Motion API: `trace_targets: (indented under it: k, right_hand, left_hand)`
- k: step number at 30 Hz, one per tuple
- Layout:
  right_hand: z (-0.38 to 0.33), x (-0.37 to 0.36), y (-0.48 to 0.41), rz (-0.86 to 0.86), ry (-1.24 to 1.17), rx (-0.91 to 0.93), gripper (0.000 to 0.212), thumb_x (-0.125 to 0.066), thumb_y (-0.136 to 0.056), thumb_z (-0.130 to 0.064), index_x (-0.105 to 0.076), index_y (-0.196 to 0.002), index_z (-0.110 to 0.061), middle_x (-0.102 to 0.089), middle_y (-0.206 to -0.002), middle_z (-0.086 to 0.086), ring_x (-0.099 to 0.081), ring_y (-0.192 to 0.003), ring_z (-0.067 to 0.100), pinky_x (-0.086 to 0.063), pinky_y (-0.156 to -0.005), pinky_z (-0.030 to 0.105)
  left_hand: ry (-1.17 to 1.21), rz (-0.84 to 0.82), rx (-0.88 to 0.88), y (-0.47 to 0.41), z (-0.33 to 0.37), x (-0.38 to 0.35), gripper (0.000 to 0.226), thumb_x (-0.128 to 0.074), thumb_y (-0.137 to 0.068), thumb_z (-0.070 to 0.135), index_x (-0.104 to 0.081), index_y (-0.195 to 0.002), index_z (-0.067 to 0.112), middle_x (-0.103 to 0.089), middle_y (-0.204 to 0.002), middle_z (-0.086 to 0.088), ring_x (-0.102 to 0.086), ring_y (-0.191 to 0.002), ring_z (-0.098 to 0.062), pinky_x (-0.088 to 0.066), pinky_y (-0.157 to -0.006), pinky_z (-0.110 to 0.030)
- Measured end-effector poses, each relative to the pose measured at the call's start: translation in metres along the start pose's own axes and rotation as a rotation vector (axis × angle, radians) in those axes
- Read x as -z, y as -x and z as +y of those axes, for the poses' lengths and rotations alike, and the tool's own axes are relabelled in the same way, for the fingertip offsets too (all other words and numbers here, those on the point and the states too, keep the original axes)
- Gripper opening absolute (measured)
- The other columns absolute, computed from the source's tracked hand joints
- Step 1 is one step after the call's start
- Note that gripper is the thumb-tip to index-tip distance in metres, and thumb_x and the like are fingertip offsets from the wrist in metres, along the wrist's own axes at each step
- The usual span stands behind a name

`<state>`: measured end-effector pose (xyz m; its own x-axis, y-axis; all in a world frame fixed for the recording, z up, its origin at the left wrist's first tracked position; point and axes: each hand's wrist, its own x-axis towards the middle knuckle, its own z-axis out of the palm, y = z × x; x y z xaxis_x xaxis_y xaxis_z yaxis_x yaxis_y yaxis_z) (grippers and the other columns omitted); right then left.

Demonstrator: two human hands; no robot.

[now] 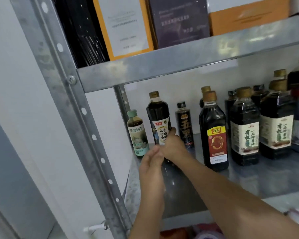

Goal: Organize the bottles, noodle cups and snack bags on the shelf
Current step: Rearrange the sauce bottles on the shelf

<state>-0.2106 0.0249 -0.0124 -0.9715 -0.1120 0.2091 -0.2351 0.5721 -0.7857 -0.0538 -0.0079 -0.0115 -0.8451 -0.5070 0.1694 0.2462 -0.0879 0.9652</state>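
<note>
Right hand (173,144) grips white-label dark bottle (160,114), upright at the left end of the shelf (183,190), between green-cap bottle (137,133) and slim black bottle (185,125). Left hand (152,163) has straight fingers, held against the right hand by the bottle's base.

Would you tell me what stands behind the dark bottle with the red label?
Another gold-capped bottle stands behind the red-labelled bottle; only its cap and shoulder show, its label is covered.

likely a storeroom: metal shelving (145,69) stocked with sauce bottles (214,133).
</note>
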Motion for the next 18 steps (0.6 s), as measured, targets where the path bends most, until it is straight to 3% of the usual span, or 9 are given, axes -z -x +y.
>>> trace_targets:
  k: [4, 7, 9, 13, 16, 18]
  right_hand:
    - [0.001, 0.028, 0.052, -0.07, 0.037, 0.071, 0.068, -0.078, -0.081, -0.037, -0.032, -0.126, -0.014, -0.059, -0.116, 0.011, -0.06, -0.103, 0.028, -0.05, -0.08, 0.038]
    - [0.006, 0.052, 0.088, -0.127, 0.074, 0.135, 0.054, -0.07, -0.086, -0.038, -0.03, -0.117, -0.022, -0.062, -0.112, 0.005, -0.061, -0.1, 0.026, -0.051, -0.08, 0.037]
    - [0.009, 0.068, 0.111, -0.164, 0.02, 0.197, 0.054, -0.072, -0.081, -0.042, -0.029, -0.11, -0.027, -0.063, -0.106, 0.0, -0.063, -0.097, 0.023, -0.054, -0.079, 0.038]
    - [0.019, 0.085, 0.129, -0.2, 0.012, 0.258, 0.062, -0.074, -0.068, -0.05, -0.036, -0.112, -0.029, -0.062, -0.1, -0.003, -0.064, -0.089, 0.02, -0.056, -0.077, 0.042]
    - [0.035, 0.086, 0.13, -0.25, -0.195, 0.253, 0.074, -0.074, -0.063, -0.064, -0.041, -0.124, -0.038, -0.064, -0.11, -0.012, -0.065, -0.098, 0.011, -0.056, -0.086, 0.042]
    - [0.046, 0.083, 0.132, -0.328, -0.408, 0.239, 0.076, -0.079, -0.069, -0.057, -0.039, -0.132, -0.043, -0.063, -0.117, -0.019, -0.063, -0.105, 0.002, -0.053, -0.095, 0.035]
  left_hand:
    - [0.032, -0.004, -0.02, 0.014, -0.002, 0.0, 0.038, -0.062, -0.097, 0.011, -0.057, -0.133, 0.019, -0.065, -0.118, 0.013, -0.062, -0.1, 0.008, -0.048, -0.077, -0.009]
    - [-0.086, -0.109, -0.058, 0.016, 0.002, -0.008, 0.073, -0.075, -0.087, 0.018, -0.037, -0.148, 0.028, -0.052, -0.135, 0.016, -0.056, -0.113, 0.005, -0.046, -0.087, -0.013]
    - [-0.106, -0.179, -0.114, 0.004, 0.019, -0.013, 0.085, -0.082, -0.072, 0.031, -0.04, -0.145, 0.029, -0.061, -0.131, 0.012, -0.063, -0.111, -0.001, -0.052, -0.086, -0.018]
    - [-0.102, -0.206, -0.123, -0.024, 0.046, -0.023, 0.066, -0.09, -0.066, 0.027, -0.06, -0.123, 0.013, -0.075, -0.104, -0.013, -0.074, -0.092, -0.029, -0.059, -0.073, -0.036]
    - [-0.094, -0.181, -0.108, -0.024, 0.042, -0.032, 0.045, -0.081, -0.072, 0.027, -0.065, -0.109, 0.007, -0.075, -0.09, -0.016, -0.073, -0.078, -0.03, -0.058, -0.07, -0.039]
    - [-0.079, -0.163, -0.122, -0.024, 0.037, -0.034, 0.029, -0.081, -0.077, 0.021, -0.067, -0.1, 0.011, -0.075, -0.084, -0.012, -0.073, -0.074, -0.026, -0.058, -0.069, -0.037]
